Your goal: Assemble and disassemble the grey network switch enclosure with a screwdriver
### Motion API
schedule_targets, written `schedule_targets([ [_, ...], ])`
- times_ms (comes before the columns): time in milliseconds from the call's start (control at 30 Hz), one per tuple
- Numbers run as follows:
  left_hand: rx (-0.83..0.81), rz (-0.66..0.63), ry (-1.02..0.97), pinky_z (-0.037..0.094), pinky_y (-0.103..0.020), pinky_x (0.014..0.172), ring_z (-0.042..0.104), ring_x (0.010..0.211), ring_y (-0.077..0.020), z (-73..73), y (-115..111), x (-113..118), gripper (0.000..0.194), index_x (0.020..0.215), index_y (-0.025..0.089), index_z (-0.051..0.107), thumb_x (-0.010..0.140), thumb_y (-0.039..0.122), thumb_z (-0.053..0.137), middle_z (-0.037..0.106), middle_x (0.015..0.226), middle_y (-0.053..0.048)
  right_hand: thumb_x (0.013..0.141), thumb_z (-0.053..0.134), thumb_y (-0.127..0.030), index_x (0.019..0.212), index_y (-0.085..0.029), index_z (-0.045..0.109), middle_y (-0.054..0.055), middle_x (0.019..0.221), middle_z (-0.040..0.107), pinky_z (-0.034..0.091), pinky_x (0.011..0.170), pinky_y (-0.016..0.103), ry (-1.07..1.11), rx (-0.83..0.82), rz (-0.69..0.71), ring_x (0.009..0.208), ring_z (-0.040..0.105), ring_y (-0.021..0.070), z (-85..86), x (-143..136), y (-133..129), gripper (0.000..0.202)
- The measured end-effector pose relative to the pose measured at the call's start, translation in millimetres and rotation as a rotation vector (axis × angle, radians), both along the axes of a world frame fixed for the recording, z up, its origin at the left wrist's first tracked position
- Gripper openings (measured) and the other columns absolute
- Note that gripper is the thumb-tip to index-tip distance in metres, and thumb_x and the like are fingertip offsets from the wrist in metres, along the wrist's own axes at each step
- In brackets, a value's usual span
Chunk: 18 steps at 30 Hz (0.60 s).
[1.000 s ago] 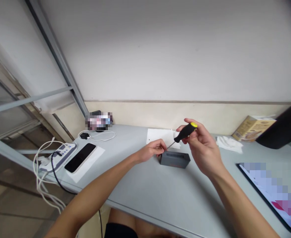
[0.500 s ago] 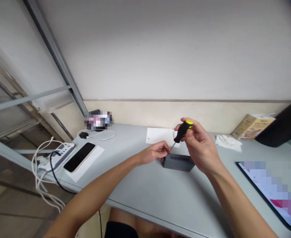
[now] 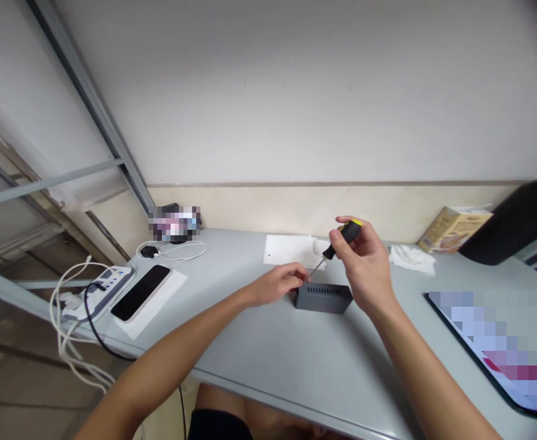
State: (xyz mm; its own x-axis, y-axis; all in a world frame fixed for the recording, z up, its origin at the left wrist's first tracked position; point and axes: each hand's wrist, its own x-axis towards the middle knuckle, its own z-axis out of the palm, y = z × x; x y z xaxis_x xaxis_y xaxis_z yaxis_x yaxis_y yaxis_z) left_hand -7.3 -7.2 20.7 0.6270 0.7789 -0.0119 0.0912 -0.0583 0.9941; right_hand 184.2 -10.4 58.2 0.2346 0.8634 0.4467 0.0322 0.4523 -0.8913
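A dark grey slotted box (image 3: 324, 299) rests on the desk, its vent slots facing up. My right hand (image 3: 369, 269) is wrapped around the black and yellow handle of a screwdriver (image 3: 343, 239). The shaft slants down and left to the box's left end. At that end, my left hand (image 3: 280, 284) is closed, its fingertips pinched together beside the screwdriver tip. Whatever lies between those fingertips is too small or hidden to make out, and the tip itself is partly covered by them.
White paper (image 3: 286, 249) lies behind the box, crumpled tissue (image 3: 412, 259) further right. A carton (image 3: 454, 229) leans near a black object (image 3: 515, 223). At right lies a tablet-like screen (image 3: 492, 348). A phone (image 3: 142, 292) and power strip (image 3: 105, 290) with cables occupy the left.
The screwdriver now leans over further, its handle tipped more to the right. My left hand stays at the box's left end. The whole view has shifted slightly.
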Motion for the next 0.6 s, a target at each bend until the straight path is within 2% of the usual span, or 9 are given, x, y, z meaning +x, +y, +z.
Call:
schedule_targets([
  [167,0.031,0.021,0.03,0.042,-0.028,0.075,0.053,0.077,-0.0151,0.6,-3.3,3.3,0.009,0.09,0.018,0.058,0.092,0.025,0.054,0.057,0.084,0.0,0.081,0.073,-0.073,0.09,-0.024,0.058,-0.004,0.071,0.05,0.039,0.056,0.026,-0.037,-0.092,-0.081,0.064,0.046,0.0136,-18.1,10.5,17.2,0.052],
  [267,0.059,0.035,0.053,0.041,-0.027,0.074,0.053,0.08,-0.016,1.3,-4.1,4.2,0.009,0.091,0.018,0.059,0.092,0.023,0.052,0.058,0.086,-0.001,0.081,0.065,-0.083,0.088,-0.022,0.062,-0.005,0.062,0.047,0.034,0.052,0.026,0.003,-0.234,-0.089,0.057,0.042,0.0124,-30.8,15.6,25.7,0.061],
  [467,0.083,0.022,0.053,0.04,-0.028,0.074,0.051,0.082,-0.0171,-2.6,-2.3,1.0,0.012,0.093,0.018,0.061,0.092,0.026,0.052,0.057,0.09,-0.003,0.071,0.074,-0.081,0.095,-0.02,0.065,-0.005,0.059,0.053,0.036,0.051,0.025,0.32,-0.378,-0.076,0.053,0.044,0.0105,-47.6,21.6,36.6,0.066],
  [600,0.042,0.001,0.06,0.038,-0.028,0.071,0.049,0.077,-0.0165,-5.2,-2.8,0.3,0.017,0.097,0.019,0.061,0.095,0.034,0.054,0.055,0.086,-0.002,0.07,0.077,-0.077,0.095,-0.02,0.068,0.001,0.071,0.068,0.038,0.05,0.024,0.288,-0.436,-0.06,0.053,0.047,0.0097,-50.1,19.3,35.8,0.064],
])
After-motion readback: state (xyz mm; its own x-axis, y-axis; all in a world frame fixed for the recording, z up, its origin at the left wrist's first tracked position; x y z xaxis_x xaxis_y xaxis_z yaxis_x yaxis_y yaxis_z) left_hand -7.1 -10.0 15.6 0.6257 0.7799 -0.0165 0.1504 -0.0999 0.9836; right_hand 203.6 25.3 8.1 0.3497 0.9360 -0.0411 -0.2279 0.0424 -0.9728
